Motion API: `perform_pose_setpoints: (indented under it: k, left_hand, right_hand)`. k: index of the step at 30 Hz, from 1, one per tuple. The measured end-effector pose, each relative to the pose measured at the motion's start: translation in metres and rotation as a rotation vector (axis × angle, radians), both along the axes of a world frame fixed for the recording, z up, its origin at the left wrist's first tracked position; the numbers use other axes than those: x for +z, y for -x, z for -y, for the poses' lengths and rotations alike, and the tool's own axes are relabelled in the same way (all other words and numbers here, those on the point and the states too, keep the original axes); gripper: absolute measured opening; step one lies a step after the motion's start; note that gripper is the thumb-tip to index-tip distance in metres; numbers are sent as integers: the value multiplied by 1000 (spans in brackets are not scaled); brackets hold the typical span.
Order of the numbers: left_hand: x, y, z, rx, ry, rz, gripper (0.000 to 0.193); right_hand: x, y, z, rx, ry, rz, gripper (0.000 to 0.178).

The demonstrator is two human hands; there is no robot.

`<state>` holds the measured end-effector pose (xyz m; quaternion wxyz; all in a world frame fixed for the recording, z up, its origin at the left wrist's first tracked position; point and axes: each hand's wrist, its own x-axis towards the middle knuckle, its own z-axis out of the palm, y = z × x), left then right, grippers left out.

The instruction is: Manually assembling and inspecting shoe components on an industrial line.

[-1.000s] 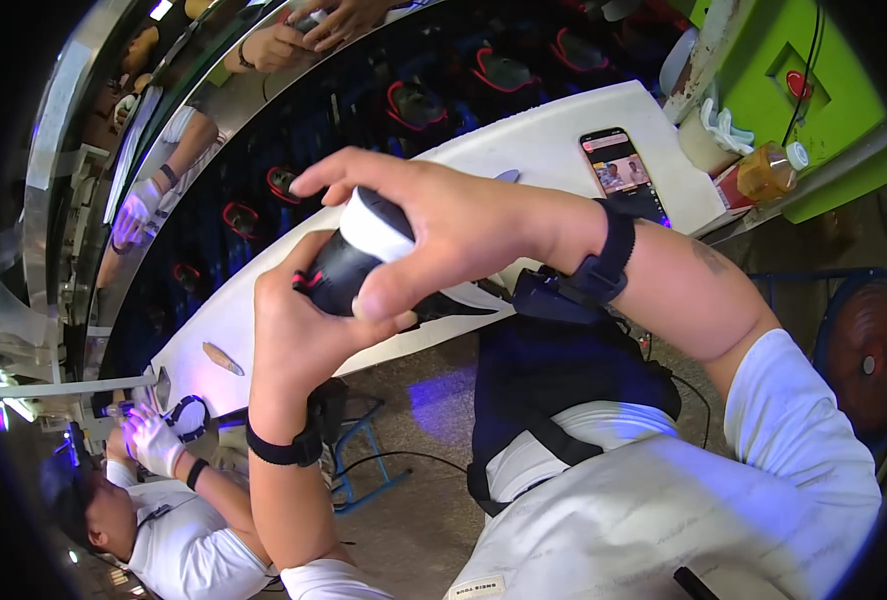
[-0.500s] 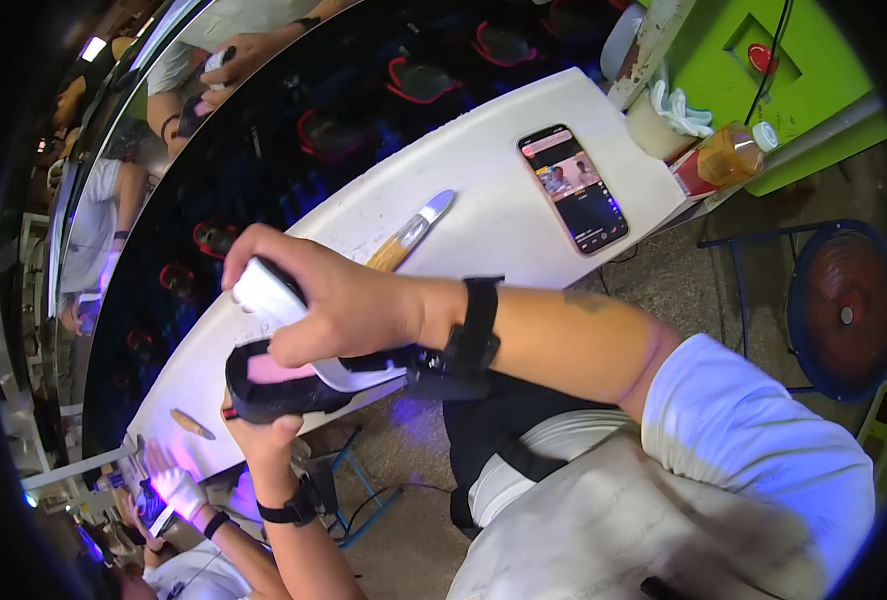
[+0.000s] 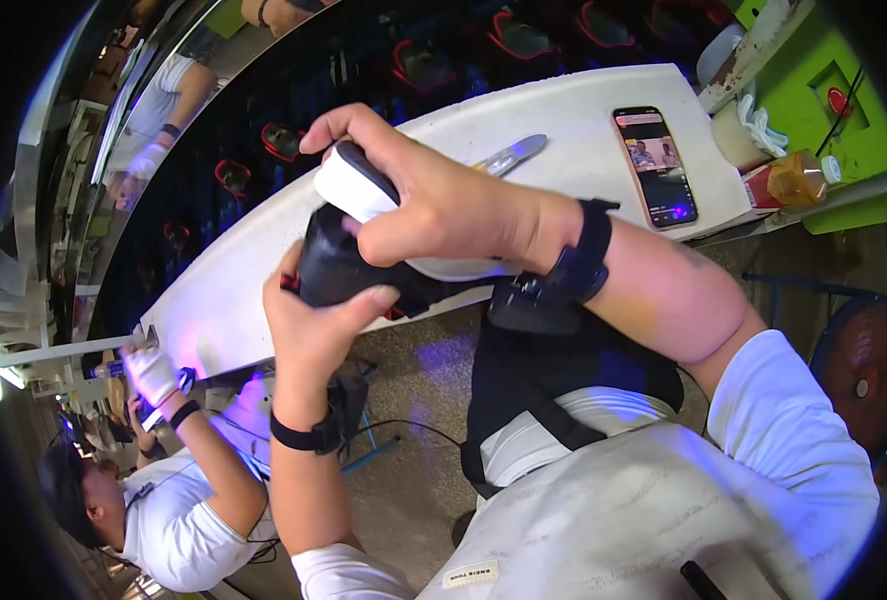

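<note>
I'm pinching a curved white rubber-looking sole (image 3: 347, 188) in my right grip (image 3: 433, 200) beside the rounded black shoe upper (image 3: 333, 265) my left grip (image 3: 313, 335) is clasping, seemingly needing steadiness next.

On a small cream tag (image 3: 471, 576) on the pale shirt (image 3: 603, 530) we see one line of dark capitals. On the screen of the phone (image 3: 655, 165) we find tiny lines of text, too small for us to read. On the red label (image 3: 759, 188) of the bottle (image 3: 803, 180) we can make out no words.
</note>
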<state>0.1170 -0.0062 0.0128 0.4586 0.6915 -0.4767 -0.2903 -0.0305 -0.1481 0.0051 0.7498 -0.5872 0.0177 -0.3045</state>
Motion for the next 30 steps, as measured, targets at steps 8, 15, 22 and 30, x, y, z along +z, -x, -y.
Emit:
perform_pose_setpoints:
  k: [8,15,22,30]
  left_hand:
    - [64,51,47,-119,-72,349,54]
    - [55,77,41,-170,159,814,80]
    - [-1,45,-1,-332,646,360,71]
    - [-5,33,-81,-117,92,550,102]
  right_hand:
    - [25,42,28,63,137,-171,71]
    - [21,79,22,-10,193,-134,83]
    - [-38,99,-43,-563,713,257,88]
    - [-72,85,-52,-368,826,-404,91]
